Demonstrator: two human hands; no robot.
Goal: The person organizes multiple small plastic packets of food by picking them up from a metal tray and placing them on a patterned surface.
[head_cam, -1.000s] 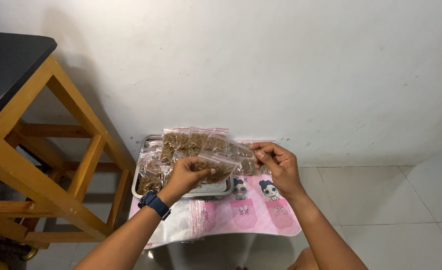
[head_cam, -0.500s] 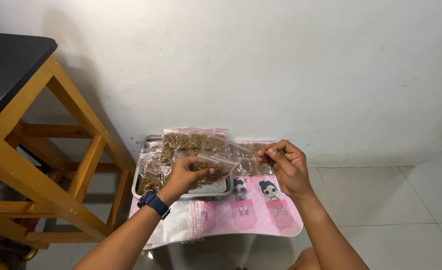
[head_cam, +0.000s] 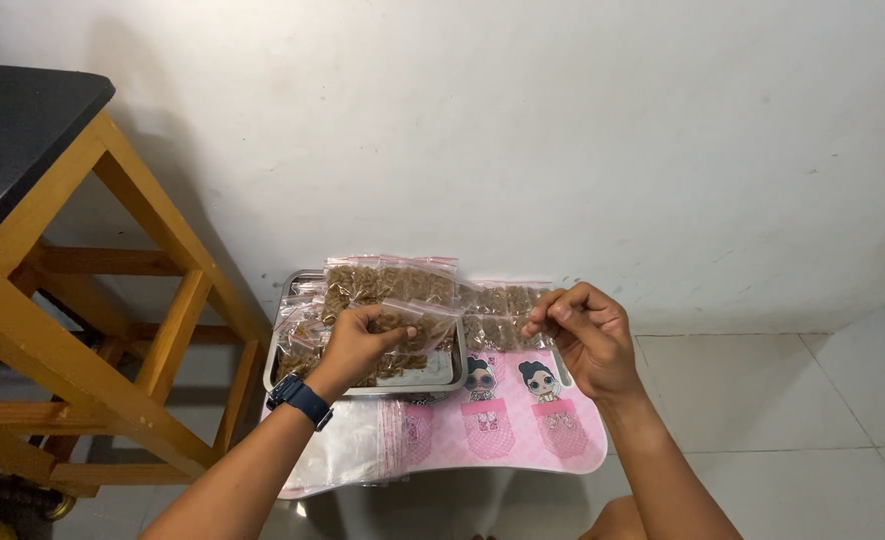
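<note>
At frame centre, a small clear bag (head_cam: pixel 418 322) is pinched in the left hand (head_cam: pixel 363 335), its long axis stretched rightward to the right hand (head_cam: pixel 583 335), pinched at its end.

I note a low counter (head_cam: pixel 563 455) set against the wall (head_cam: pixel 563 130). A metal tray (head_cam: pixel 453 375) sits on its rear left part, with filled zip bags (head_cam: pixel 388 282) stacked in it. More filled bags (head_cam: pixel 503 305) lie just right of the tray. Empty bags (head_cam: pixel 353 455) lie before the tray. A wooden stool (head_cam: pixel 93 330) stands to the left.
</note>
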